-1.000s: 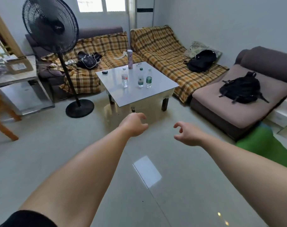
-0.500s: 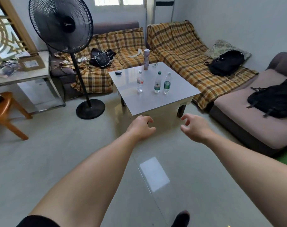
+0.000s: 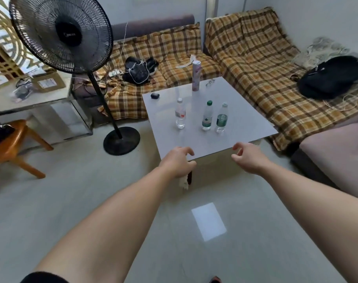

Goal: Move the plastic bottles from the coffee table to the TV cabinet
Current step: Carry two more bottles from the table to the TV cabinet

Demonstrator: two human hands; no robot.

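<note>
Three clear plastic bottles stand upright on the white coffee table (image 3: 245,123): one with a red label (image 3: 180,113) on the left, one with a green cap (image 3: 207,115) in the middle, and one with a green label (image 3: 222,118) on the right. My left hand (image 3: 177,162) hovers at the table's near edge, fingers loosely curled and empty. My right hand (image 3: 246,157) reaches beside it at the same edge, fingers apart, holding nothing. Both hands are short of the bottles. No TV cabinet is in view.
A tall pink can (image 3: 196,76), a small dark case (image 3: 154,95) and glasses (image 3: 210,82) also sit on the table. A black standing fan (image 3: 120,139) is left of it. Plaid-covered sofas (image 3: 255,64) wrap the far sides. A wooden stool (image 3: 14,144) stands at left.
I have moved closer to the coffee table. Both hands have advanced from over the floor to the table's near edge, still empty.
</note>
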